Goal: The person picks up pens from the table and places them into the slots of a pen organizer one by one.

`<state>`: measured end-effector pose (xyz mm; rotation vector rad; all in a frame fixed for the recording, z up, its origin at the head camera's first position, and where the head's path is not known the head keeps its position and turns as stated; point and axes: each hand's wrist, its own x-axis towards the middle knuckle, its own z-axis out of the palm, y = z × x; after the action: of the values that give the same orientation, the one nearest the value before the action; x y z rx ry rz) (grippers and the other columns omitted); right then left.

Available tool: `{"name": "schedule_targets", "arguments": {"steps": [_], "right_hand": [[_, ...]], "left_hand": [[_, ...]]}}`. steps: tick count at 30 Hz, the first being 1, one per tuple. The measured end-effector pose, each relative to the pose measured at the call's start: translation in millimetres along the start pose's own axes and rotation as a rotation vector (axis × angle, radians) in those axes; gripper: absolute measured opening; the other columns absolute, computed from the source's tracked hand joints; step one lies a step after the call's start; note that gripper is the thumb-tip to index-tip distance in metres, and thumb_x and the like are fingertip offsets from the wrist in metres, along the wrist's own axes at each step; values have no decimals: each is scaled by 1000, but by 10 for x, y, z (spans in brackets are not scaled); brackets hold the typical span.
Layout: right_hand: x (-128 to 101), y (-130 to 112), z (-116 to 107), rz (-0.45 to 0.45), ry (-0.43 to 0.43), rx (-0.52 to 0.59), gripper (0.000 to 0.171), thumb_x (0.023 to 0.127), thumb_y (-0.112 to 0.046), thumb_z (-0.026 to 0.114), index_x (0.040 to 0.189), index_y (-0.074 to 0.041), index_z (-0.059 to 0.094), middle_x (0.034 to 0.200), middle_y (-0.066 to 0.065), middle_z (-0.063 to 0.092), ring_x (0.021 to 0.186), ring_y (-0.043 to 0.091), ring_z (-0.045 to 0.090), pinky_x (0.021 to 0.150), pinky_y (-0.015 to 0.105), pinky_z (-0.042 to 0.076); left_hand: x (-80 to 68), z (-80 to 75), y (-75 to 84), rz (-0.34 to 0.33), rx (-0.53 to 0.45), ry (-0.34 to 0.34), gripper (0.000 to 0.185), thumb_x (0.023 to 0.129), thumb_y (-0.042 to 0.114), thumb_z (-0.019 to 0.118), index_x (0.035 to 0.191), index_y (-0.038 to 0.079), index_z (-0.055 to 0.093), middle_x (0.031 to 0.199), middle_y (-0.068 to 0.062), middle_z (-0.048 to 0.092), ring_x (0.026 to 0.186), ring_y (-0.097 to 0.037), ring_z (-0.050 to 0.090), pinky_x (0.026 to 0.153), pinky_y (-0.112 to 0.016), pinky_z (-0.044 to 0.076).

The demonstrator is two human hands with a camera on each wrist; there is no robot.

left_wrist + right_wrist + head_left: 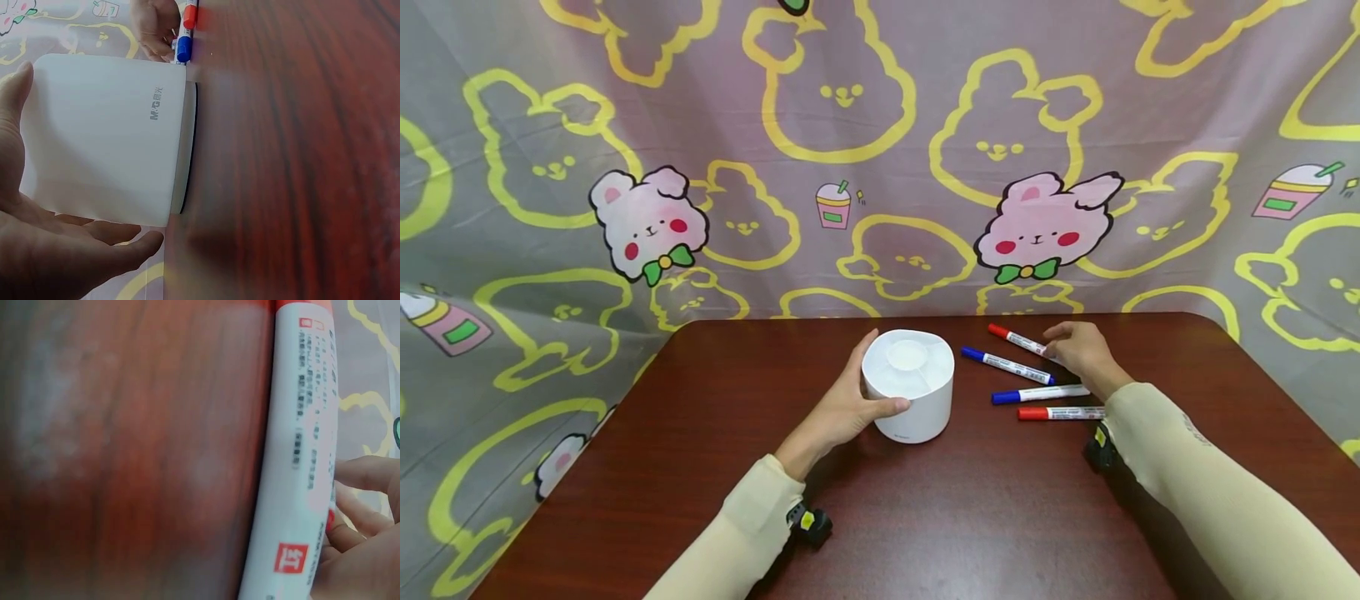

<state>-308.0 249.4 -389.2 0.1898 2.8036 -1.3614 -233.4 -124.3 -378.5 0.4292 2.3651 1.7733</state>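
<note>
My left hand point(842, 408) grips a round white desktop pen holder point(913, 417) with divided compartments, thumb across its front and fingers around its left side. In the left wrist view, grey lettering marks the pen holder's wall point(106, 137), and its base stands at the tabletop. Over on the right, my right hand point(1084, 350) has its fingertips around the rear part of the farthest red-capped marker point(1018, 339), whose end they partly hide. The right wrist view shows those curled fingers point(365, 515) behind a nearer white-barrelled red marker point(297, 450).
Between the pen holder and my right hand lie two blue-capped markers, one farther back point(1007, 365) and one nearer point(1037, 393). Closest to me is another red-capped marker point(1060, 413). A patterned curtain point(880, 167) hangs behind the dark wooden table point(955, 517).
</note>
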Motion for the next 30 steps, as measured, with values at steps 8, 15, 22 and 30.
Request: {"name": "schedule_targets", "arguments": {"steps": [8,15,22,30], "right_hand": [[-43,43,-93,-23,9,60,33,103,-11,60,126,10,68,118,26,75,117,37,64,98,48,48],[-71,40,-162,-40,26,201,35,107,-16,59,129,10,66,93,-3,77,85,5,73,84,21,56],[-95,26,-186,-54,29,334,37,106,-15,61,132,11,61,91,-14,65,83,-1,70,83,16,59],[-165,-10,-218,-63,36,410,35,106,-13,60,133,10,58,106,-5,60,87,1,69,86,15,58]], "left_hand": [[-7,1,8,-8,26,0,120,82,31,92,169,31,10,170,-7,27,156,-30,28,129,-60,19],[-10,1,-2,-11,35,1,119,83,32,91,169,31,9,170,-6,27,156,-29,29,128,-59,20],[-8,10,-6,13,17,-12,117,85,27,89,169,27,8,170,-10,27,154,-32,30,127,-59,23],[-11,8,-3,4,19,-7,119,83,30,91,169,29,9,170,-7,27,155,-30,30,127,-58,23]]}}
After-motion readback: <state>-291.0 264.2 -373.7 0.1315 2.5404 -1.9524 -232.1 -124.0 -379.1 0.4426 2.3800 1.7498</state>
